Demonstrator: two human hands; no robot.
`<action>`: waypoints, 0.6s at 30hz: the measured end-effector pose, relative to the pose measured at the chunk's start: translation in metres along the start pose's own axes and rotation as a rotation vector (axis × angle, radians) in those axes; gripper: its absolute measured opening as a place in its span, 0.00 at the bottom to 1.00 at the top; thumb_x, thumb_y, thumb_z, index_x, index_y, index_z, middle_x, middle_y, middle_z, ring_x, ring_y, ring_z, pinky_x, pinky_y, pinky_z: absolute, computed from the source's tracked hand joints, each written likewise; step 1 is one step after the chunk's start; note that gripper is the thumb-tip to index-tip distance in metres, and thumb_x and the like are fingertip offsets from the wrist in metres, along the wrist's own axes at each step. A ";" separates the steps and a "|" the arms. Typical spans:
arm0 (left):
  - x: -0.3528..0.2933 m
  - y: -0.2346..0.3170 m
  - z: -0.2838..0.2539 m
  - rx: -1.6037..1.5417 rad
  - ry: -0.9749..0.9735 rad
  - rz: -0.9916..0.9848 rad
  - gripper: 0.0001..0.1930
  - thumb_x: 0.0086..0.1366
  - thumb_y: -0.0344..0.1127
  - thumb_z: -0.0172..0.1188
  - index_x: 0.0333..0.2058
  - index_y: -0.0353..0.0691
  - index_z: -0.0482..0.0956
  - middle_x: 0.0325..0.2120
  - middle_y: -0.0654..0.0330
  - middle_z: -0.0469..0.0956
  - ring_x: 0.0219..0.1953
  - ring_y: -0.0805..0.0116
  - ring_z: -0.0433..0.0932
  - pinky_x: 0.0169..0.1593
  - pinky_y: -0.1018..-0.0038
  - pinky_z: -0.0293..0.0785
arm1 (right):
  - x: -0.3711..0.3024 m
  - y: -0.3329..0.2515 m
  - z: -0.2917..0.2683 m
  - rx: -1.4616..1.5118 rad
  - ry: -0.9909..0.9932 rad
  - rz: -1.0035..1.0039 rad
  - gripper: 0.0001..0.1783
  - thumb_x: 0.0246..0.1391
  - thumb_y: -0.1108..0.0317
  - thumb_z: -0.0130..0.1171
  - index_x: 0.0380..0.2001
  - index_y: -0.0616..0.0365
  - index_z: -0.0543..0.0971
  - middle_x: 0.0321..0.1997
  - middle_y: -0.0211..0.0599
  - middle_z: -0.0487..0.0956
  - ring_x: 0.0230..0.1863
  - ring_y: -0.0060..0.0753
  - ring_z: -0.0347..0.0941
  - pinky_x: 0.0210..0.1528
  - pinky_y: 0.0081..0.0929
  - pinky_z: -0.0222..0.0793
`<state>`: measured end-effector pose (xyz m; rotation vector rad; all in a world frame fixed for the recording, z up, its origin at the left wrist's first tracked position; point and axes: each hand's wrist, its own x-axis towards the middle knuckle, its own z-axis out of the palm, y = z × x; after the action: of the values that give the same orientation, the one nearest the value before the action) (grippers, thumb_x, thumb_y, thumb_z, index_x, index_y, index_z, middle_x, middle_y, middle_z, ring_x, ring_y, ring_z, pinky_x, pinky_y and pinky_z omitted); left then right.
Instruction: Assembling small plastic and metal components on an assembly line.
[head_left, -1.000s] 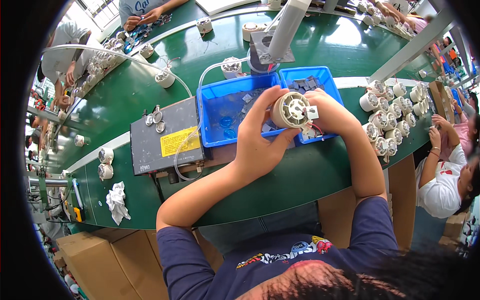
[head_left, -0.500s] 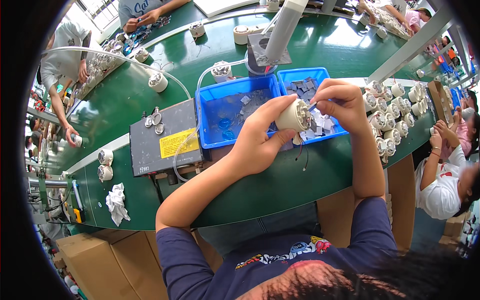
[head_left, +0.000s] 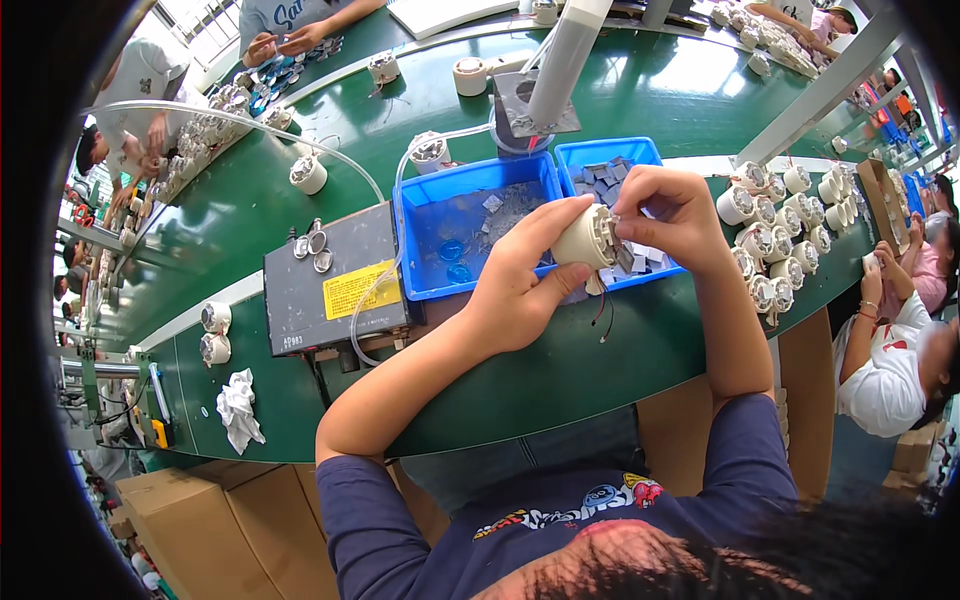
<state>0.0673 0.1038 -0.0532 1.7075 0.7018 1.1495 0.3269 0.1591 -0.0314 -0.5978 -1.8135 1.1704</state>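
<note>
My left hand [head_left: 520,265] is wrapped round a cream cylindrical motor-like part [head_left: 578,243], held tilted with its slotted end toward the right. Thin dark wires hang below the part. At that slotted end, the thumb and fingers of my right hand [head_left: 668,215] are pinched together against the metal inside. Whatever lies between those fingertips is hidden. Just beyond my hands stands a blue bin [head_left: 640,152] of small grey and white flat pieces, partly covered by my right hand. Beside it a larger blue bin [head_left: 425,192] holds scraps and blue discs.
A black box-shaped device [head_left: 300,290] with a yellow label stands left, metal rings on top. Several cream motor-like parts [head_left: 782,245] cluster at right. A grey post [head_left: 565,70] rises behind the bins. Crumpled white tissue [head_left: 238,410] lies at left. Co-workers sit around.
My right fingertips have moved in against the part's slotted end; the small bluish piece seen in them before is now hidden. Parts on the green belt have shifted left. The left co-worker's outstretched arm has drawn back.
</note>
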 end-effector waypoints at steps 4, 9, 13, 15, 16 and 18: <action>0.001 0.002 -0.003 0.072 -0.031 0.028 0.33 0.70 0.26 0.70 0.71 0.31 0.71 0.66 0.46 0.77 0.67 0.51 0.77 0.72 0.61 0.70 | -0.002 0.006 -0.001 0.118 0.021 0.094 0.16 0.54 0.77 0.79 0.45 0.66 0.86 0.38 0.29 0.81 0.39 0.23 0.76 0.42 0.24 0.73; 0.000 -0.002 0.007 -0.134 0.041 -0.017 0.35 0.69 0.20 0.72 0.71 0.32 0.67 0.64 0.49 0.77 0.66 0.60 0.79 0.69 0.64 0.77 | 0.004 0.002 0.000 0.467 0.004 0.100 0.28 0.51 0.71 0.78 0.55 0.68 0.82 0.48 0.34 0.80 0.45 0.24 0.76 0.48 0.25 0.71; 0.001 -0.005 0.007 -0.351 0.136 0.051 0.39 0.64 0.16 0.73 0.70 0.33 0.63 0.64 0.47 0.75 0.66 0.56 0.78 0.67 0.61 0.83 | 0.004 0.007 0.006 0.407 -0.098 -0.029 0.35 0.51 0.67 0.79 0.61 0.68 0.79 0.61 0.42 0.78 0.51 0.25 0.74 0.52 0.27 0.71; 0.001 -0.003 0.011 -0.208 0.154 0.100 0.40 0.63 0.15 0.74 0.70 0.34 0.63 0.64 0.47 0.75 0.66 0.56 0.79 0.67 0.61 0.83 | 0.000 0.015 0.009 0.362 -0.028 -0.057 0.37 0.55 0.64 0.82 0.64 0.67 0.77 0.62 0.41 0.78 0.52 0.26 0.74 0.54 0.28 0.72; 0.001 -0.002 0.012 -0.117 0.183 0.120 0.42 0.62 0.13 0.74 0.71 0.35 0.62 0.64 0.46 0.76 0.66 0.55 0.80 0.66 0.60 0.84 | 0.001 0.014 0.015 0.385 0.021 -0.047 0.39 0.56 0.63 0.83 0.65 0.66 0.76 0.59 0.39 0.79 0.52 0.26 0.76 0.57 0.29 0.74; 0.000 0.001 0.014 -0.061 0.242 0.148 0.41 0.61 0.14 0.75 0.70 0.35 0.64 0.64 0.47 0.76 0.65 0.56 0.80 0.65 0.60 0.85 | 0.001 0.015 0.025 0.429 0.034 -0.023 0.38 0.56 0.63 0.83 0.65 0.65 0.76 0.58 0.39 0.80 0.53 0.26 0.76 0.57 0.29 0.75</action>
<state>0.0797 0.0980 -0.0542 1.6057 0.6871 1.4836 0.3038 0.1549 -0.0485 -0.3432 -1.4724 1.4679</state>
